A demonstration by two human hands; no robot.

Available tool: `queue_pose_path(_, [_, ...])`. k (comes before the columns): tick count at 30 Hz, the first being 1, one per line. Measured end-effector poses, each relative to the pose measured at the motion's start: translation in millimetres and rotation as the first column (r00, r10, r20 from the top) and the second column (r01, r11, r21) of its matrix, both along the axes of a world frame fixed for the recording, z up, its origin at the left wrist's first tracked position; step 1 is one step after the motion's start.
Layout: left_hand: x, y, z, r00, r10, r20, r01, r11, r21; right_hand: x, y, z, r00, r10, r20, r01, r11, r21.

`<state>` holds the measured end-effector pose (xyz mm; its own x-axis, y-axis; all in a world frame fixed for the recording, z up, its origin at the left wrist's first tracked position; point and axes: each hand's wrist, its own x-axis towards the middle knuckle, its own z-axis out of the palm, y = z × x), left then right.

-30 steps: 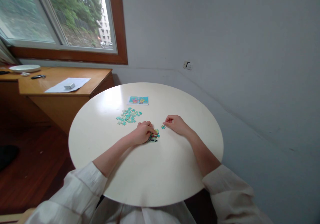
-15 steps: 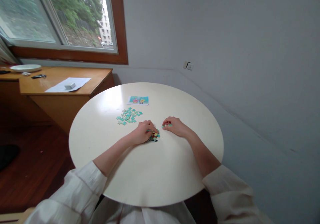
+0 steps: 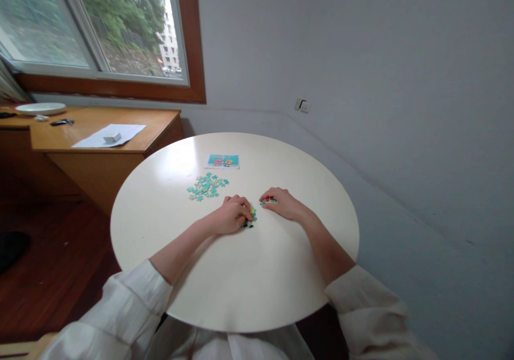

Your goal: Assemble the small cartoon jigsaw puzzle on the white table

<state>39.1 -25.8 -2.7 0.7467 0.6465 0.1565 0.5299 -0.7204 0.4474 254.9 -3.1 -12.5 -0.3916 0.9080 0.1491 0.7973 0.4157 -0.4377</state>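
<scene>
On the white round table, my left hand [image 3: 235,214] rests with curled fingers on a small patch of jigsaw puzzle pieces [image 3: 254,215], their colours yellow, green and black. The hand covers most of that patch, and which piece its fingertips grip is hidden. To the right, my right hand [image 3: 279,202] is closed, thumb and fingers around green puzzle pieces [image 3: 272,201] just above or on the tabletop. A loose heap of turquoise and pale green jigsaw pieces [image 3: 206,186] lies up and left of my left hand. Behind it lies a picture card [image 3: 223,161] with cartoon figures on blue.
The round table [image 3: 241,285] stands close to the wall. A wooden desk [image 3: 160,121] at the left holds a sheet of paper [image 3: 132,129] with a small white box [image 3: 112,137], and a white plate [image 3: 42,109]. A wall socket [image 3: 304,106] is behind the table.
My left hand has shifted slightly right and down, its fingers now covering more of the puzzle patch. My right hand has barely moved, only a touch to the left.
</scene>
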Motion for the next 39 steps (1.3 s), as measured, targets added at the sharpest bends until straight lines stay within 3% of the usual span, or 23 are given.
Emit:
queue_pose_path(11, [-0.9, 2.8, 3.0, 0.995, 0.043, 0.093, -0.049, 0.997, 0.060, -4.0, -5.2, 7.6, 0.995, -0.032, -0.095, 0.025, 0.997, -0.071])
queue_pose_path(22, [-1.2, -3.4, 7.9, 0.992, -0.079, -0.095, 0.092, 0.986, 0.142, -4.1, -4.7, 4.9, 0.981, -0.030, -0.189, 0.009, 0.994, -0.113])
queue_pose_path(32, [-1.3, -6.6, 15.8, 0.985, -0.084, -0.148, 0.089, 0.996, 0.025, -5.9, -4.3, 5.6, 0.958, -0.023, -0.287, -0.012, 0.993, -0.120])
queue_pose_path(39, [-3.4, -4.1, 14.2, 0.982, -0.134, -0.135, 0.139, 0.990, 0.030, -7.8, -6.1, 6.0, 0.903, -0.043, -0.428, -0.054, 0.976, -0.211])
